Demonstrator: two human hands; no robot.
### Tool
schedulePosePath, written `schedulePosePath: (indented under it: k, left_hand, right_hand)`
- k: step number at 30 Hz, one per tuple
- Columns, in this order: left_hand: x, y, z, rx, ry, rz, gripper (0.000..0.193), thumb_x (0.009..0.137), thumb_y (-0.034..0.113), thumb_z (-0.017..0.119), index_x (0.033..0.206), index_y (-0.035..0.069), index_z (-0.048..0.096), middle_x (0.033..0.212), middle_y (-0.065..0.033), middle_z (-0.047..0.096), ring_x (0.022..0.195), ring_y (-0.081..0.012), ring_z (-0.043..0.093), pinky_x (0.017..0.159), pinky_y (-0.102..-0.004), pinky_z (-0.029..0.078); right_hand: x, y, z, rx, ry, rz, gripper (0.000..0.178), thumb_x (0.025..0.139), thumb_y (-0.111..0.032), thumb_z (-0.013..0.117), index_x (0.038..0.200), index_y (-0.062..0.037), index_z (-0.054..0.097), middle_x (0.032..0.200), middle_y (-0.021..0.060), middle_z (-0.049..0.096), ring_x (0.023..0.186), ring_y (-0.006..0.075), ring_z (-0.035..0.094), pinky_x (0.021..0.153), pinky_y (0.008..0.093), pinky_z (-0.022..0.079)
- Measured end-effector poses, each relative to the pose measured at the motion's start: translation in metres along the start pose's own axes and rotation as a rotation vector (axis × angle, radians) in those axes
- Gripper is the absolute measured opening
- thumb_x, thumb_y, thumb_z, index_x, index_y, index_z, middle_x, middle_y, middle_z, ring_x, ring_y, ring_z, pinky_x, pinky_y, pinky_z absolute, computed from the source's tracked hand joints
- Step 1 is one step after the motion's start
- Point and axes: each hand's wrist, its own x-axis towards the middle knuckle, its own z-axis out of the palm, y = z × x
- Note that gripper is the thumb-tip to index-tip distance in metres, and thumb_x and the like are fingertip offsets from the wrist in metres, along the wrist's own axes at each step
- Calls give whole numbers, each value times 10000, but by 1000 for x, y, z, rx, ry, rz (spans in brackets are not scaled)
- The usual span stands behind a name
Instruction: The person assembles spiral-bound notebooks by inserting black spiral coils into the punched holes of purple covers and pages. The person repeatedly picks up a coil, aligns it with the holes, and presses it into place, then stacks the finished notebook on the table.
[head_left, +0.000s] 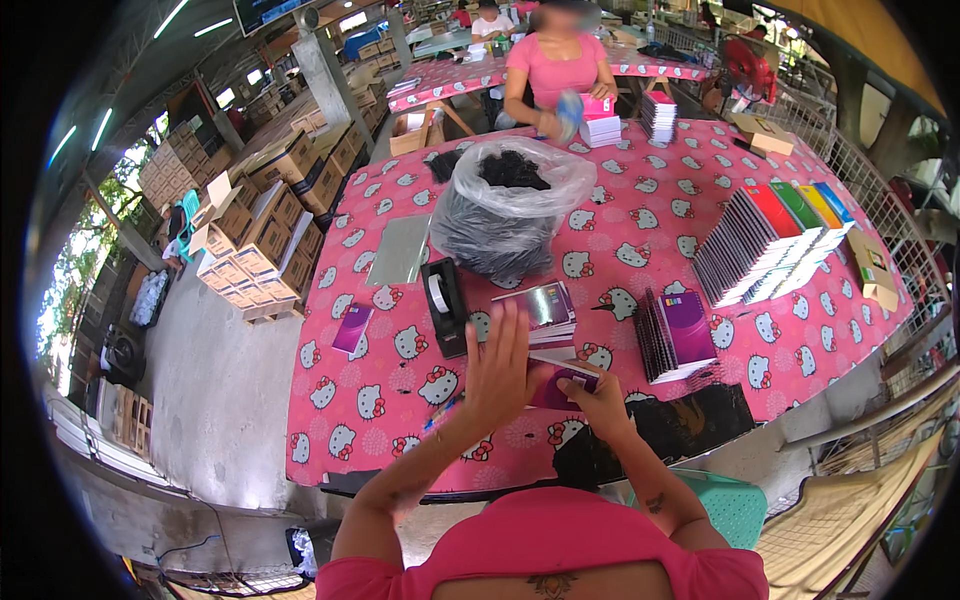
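Observation:
My right hand (pixel 600 402) grips a small purple notebook (pixel 553 388) near the table's front edge, thumb on its cover. Beside it my left hand (pixel 498 368) is open, fingers stretched out and pointing away from me. Its palm side lies close to the held notebook; whether it touches is hidden. Just beyond my hands sits a stack of purple notebooks (pixel 545 306), the top one catching glare. A black tape dispenser (pixel 445 308) stands left of that stack. Farther left a single purple notebook (pixel 352 328) lies flat. To the right stands a row of spiral-bound purple notebooks (pixel 686 330).
Behind the stack is a clear plastic bag (pixel 510 215) of black coils, with a translucent sheet (pixel 401 250) beside it. Colourful spiral notebooks (pixel 765 245) and a carton (pixel 872 270) fill the right. A co-worker (pixel 560 65) handles notebooks across the table. Cardboard boxes (pixel 265 225) stand left.

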Motion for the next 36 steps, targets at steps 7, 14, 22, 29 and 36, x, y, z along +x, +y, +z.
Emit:
schedulePosePath:
  k: [7, 14, 22, 29, 36]
  left_hand:
    - [-13, -4, -1, -116, 68, 35, 529, 984, 384, 541, 1369, 22, 512, 1353, -175, 557, 1339, -317, 475, 1167, -623, 182]
    - [16, -41, -25, -390, 53, 145, 119, 926, 196, 672, 1006, 119, 632, 899, -14, 686, 891, -212, 680, 1168, -547, 252]
    - [-3, -48, -2, -523, -32, 63, 166, 950, 223, 644, 1067, 106, 639, 887, -60, 661, 876, -281, 652, 991, -501, 425]
    - [-23, -40, 70, -391, 23, 52, 204, 943, 223, 636, 1117, 116, 639, 1010, -73, 659, 947, -306, 622, 931, -479, 443]
    - [-26, -36, 70, -344, 97, 70, 214, 932, 195, 645, 1130, 116, 643, 1001, -68, 673, 963, -280, 619, 979, -488, 409]
  right_hand:
    - [-1, 3, -4, 24, -22, 50, 265, 924, -76, 682, 1180, -6, 680, 940, -27, 643, 801, 34, 548, 705, 210, 464]
    - [7, -22, -5, -155, -154, -32, 279, 932, -42, 665, 1208, -5, 674, 980, -7, 672, 861, 49, 561, 787, 228, 480]
    - [19, 14, -22, -290, -210, -118, 291, 929, -34, 678, 1220, -23, 688, 1020, 24, 701, 900, 72, 591, 807, 235, 484]
    - [37, 102, -49, -219, -203, -26, 286, 917, -47, 706, 1203, -56, 705, 1071, -8, 665, 989, 81, 568, 884, 244, 464]
    - [33, 52, -30, -676, -31, -450, 478, 873, -147, 748, 1323, -76, 602, 1140, 85, 680, 1057, 206, 636, 900, 360, 499]
